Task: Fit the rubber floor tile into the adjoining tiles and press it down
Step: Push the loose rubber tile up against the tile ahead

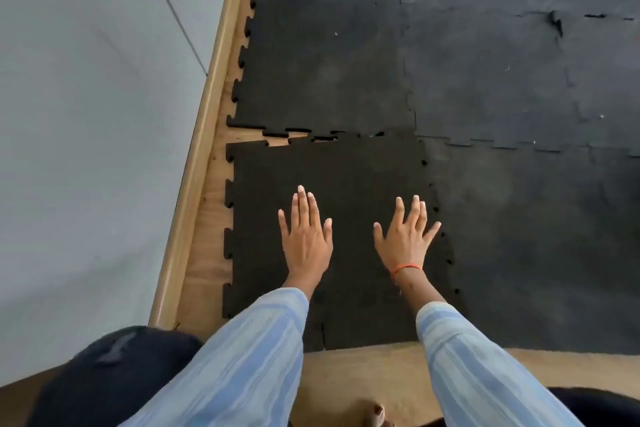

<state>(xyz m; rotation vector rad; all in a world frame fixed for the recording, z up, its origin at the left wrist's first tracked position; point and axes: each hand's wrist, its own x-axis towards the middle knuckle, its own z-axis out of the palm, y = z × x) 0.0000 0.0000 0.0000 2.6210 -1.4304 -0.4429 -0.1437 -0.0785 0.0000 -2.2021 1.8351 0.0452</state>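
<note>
A black rubber floor tile (349, 170) with puzzle-tooth edges lies in front of me, near the wall. Both my hands rest flat on it, palms down, fingers spread. My left hand (306, 236) is on its middle; my right hand (405, 236), with an orange thread at the wrist, is near its right edge. The tile's far edge is slightly askew from the adjoining far tile (325, 55); a thin wedge of wood floor shows in the gap at the far left. Its right teeth sit against the right adjoining tile (536, 236), with small holes showing along the seam.
More black tiles (519, 45) cover the floor ahead and to the right. A light wooden skirting (204, 135) and grey wall (86, 114) run along the left. Bare wood floor (374, 378) lies at the tile's near edge, and my dark-clad knee (114, 367) is at lower left.
</note>
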